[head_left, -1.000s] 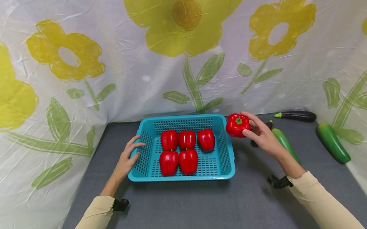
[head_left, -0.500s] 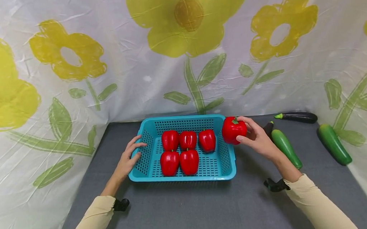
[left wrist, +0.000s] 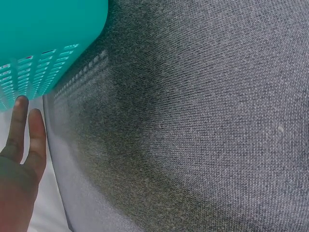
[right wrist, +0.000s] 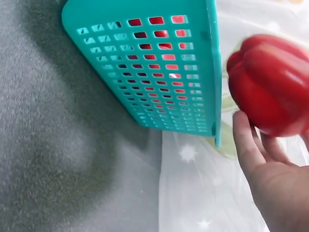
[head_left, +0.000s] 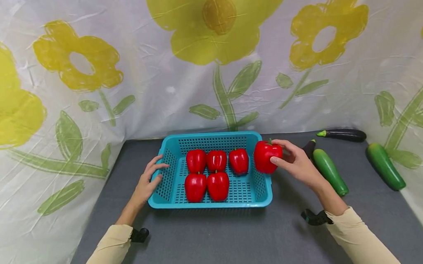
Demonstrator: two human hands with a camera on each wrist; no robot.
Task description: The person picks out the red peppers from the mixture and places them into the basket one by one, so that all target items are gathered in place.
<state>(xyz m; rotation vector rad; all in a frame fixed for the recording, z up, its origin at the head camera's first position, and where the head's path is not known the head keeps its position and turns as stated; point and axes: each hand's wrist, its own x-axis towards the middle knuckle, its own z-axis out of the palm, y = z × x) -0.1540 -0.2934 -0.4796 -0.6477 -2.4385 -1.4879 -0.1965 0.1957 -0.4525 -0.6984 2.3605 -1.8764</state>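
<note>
My right hand (head_left: pixel 300 164) grips a red bell pepper (head_left: pixel 265 157) between thumb and fingers, above the right rim of the blue plastic basket (head_left: pixel 211 205). The right wrist view has this bell pepper (right wrist: pixel 270 87) higher than the basket's rim, fingers (right wrist: pixel 247 140) against its side. Several other red bell peppers (head_left: pixel 218 186) rest inside the basket, two in the near row and three behind. My left hand (head_left: pixel 146 184) lies at the basket's left rim with fingers spread and fairly straight; the left wrist view shows two fingertips right by the perforated wall (left wrist: pixel 36 72).
Right of the basket lie a green zucchini (head_left: pixel 329 171) and a dark eggplant (head_left: pixel 309 147), partly behind my right hand. Farther right are another eggplant (head_left: pixel 344 135) and another zucchini (head_left: pixel 385 166). A flower-printed white curtain (head_left: pixel 145 91) backs the grey table (head_left: pixel 205 244).
My right hand has carried the bell pepper left and slightly nearer, from beside the basket to over its right rim. The pepper's stem has tipped upward. My left hand stays put.
</note>
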